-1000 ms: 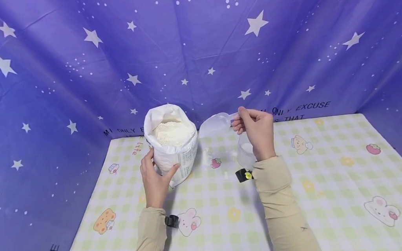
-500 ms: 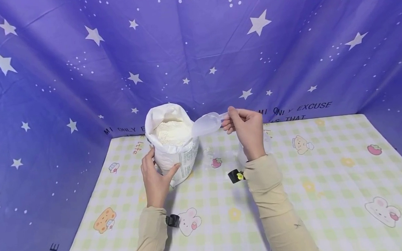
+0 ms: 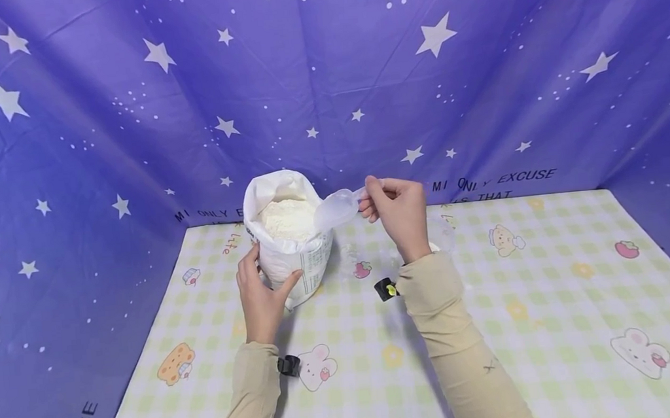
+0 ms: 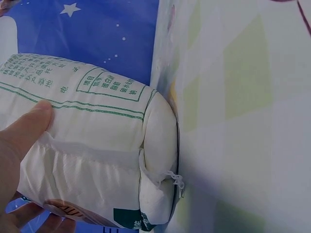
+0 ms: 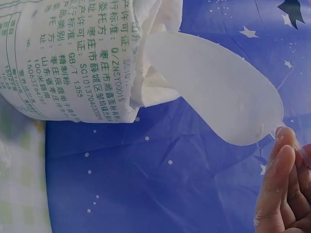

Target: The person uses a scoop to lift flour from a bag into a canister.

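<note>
- Purple-blue cloth, printed with white stars and dots, hangs at my far left and runs on behind everything I see.
- My left hand grips the lower left of the bag, thumb on its printed front, fingers wrapped round the other side; a black strap sits at that wrist.
- White, with green printing, the bag stands left of centre on the table, near its back edge – mouth open towards me.
- Pale powder fills it nearly to the rim.
- A translucent scoop slants between bag and right hand, its tip over the right side of the bag's mouth; I cannot tell whether it touches the powder.
- My right hand, well apart from the left, pinches the scoop's handle between thumb and fingers – white dust marks the skin.
- Just behind that wrist I make out a clear container, mostly hidden by my arm.
- Green-and-white checked tablecloth spreads under it all, a cartoon rabbit printed at my far right.
</note>
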The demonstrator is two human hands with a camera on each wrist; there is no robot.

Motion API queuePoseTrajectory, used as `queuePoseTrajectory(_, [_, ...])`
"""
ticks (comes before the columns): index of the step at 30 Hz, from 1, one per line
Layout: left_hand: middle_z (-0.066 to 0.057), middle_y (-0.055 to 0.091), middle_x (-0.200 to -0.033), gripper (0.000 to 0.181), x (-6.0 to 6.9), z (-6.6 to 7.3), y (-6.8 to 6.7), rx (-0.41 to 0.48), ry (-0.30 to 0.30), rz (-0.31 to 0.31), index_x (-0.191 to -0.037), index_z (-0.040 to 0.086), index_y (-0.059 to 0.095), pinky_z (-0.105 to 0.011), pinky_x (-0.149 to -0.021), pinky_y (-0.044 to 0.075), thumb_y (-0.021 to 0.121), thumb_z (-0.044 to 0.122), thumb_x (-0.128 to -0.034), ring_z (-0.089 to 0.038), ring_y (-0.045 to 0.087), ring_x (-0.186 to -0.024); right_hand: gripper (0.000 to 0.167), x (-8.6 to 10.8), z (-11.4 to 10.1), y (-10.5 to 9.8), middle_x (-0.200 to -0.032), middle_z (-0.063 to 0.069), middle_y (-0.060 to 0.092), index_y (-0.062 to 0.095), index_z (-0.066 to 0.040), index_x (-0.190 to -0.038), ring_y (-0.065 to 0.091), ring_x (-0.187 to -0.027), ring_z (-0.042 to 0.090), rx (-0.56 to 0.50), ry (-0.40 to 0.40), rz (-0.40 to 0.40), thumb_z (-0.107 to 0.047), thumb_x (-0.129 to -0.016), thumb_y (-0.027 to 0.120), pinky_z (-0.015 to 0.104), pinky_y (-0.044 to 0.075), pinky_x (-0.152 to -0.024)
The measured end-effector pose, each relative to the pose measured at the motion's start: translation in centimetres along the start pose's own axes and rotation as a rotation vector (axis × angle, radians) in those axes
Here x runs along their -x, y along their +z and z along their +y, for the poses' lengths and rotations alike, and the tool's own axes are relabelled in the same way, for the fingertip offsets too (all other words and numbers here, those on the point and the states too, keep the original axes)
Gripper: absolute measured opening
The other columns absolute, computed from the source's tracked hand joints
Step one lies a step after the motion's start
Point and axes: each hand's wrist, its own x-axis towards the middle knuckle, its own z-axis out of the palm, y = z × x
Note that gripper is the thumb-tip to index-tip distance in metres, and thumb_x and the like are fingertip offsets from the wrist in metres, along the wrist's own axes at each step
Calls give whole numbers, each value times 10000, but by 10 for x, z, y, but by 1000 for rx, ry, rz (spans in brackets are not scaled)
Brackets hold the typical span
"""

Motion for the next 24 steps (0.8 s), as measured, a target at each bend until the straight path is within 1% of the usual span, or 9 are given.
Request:
queuePoseTrajectory(3, [-166,467,-1366,895,0,-1,0,-3,2,-1,-1439,37,405,-438,-1110,449,899,241,-721,-316,421,-1278,367,0,0,2,-599,33,676,727,71,-801,643,-495,114,15,-11,-7,-234,-979,630,256,575,-468])
queuePoseTrajectory(7, [-169,461,-1378,894,-1,0,0,-9,-1,-6,-1440,36,402,-433,-1120,445,897,243,-724,-316,417,-1289,357,0,2,4,-598,35,674,729,56,-795,639,-489,118,19,-5,-11,-233,-980,629,266,577,-466])
queuePoseTrajectory(10, [-175,457,-1384,895,-2,0,0,-15,2,-6,-1441,33,400,-424,-1125,443,896,238,-724,-319,416,-1294,362,-1,6,7,-607,36,677,731,52,-804,641,-495,119,16,14,-19,-246,-981,627,268,583,-473])
queuePoseTrajectory(16, [-178,459,-1382,893,-1,0,0,-20,3,-4,-1437,31,404,-415,-1122,447,898,234,-721,-323,419,-1292,360,2,15,14,-623,41,684,725,57,-817,645,-510,113,18,77,-52,-245,-984,621,255,585,-485])
queuePoseTrajectory(24, [-164,465,-1371,891,-1,1,0,-9,-2,-3,-1436,40,409,-435,-1112,449,900,234,-718,-313,421,-1283,368,4,19,25,-629,99,684,720,88,-812,628,-490,108,-9,84,-77,-222,-984,619,227,564,-459])
